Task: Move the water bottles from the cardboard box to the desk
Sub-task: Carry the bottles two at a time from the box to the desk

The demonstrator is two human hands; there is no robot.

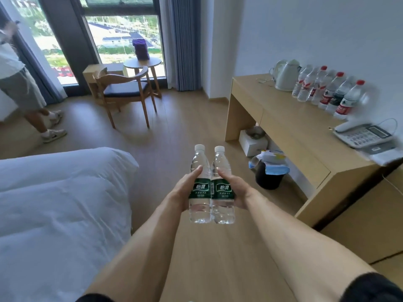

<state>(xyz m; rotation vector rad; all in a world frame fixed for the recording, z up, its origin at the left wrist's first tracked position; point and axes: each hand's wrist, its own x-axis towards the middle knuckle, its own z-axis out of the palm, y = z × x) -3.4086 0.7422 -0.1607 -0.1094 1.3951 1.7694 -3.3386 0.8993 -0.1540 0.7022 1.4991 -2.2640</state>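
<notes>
Plainly, most of the lower left was taken up by a bed (54, 203) covered in white bedding, with pale wood flooring (174, 118) stretched between it and the far window (122, 38). Along the right wall a light wooden desk (290, 127) was seen, its top reaching from the far corner toward the camera. By the window a wooden chair (126, 92) with a dark seat was placed, and behind it a small round table (142, 62) on which a purple object was set. At the left edge a second person (24, 83) was partly shown, standing in pale shorts and trainers.

On the desk a white kettle (285, 76) was stood at the far end, a row of water bottles (327, 92) with mostly red caps was lined up against the wall, and a white telephone (364, 136) was laid nearer the camera. Below the desk a dark waste bin (269, 173) was seen on the floor.

In the middle, two green-labelled bottles (210, 188) with white caps were held upright and pressed side by side, above the floor and well apart from the desk. The left one was gripped by the left hand (185, 188), fingers curled behind it and thumb laid along its front; the right one was gripped likewise by the right hand (236, 188).
</notes>
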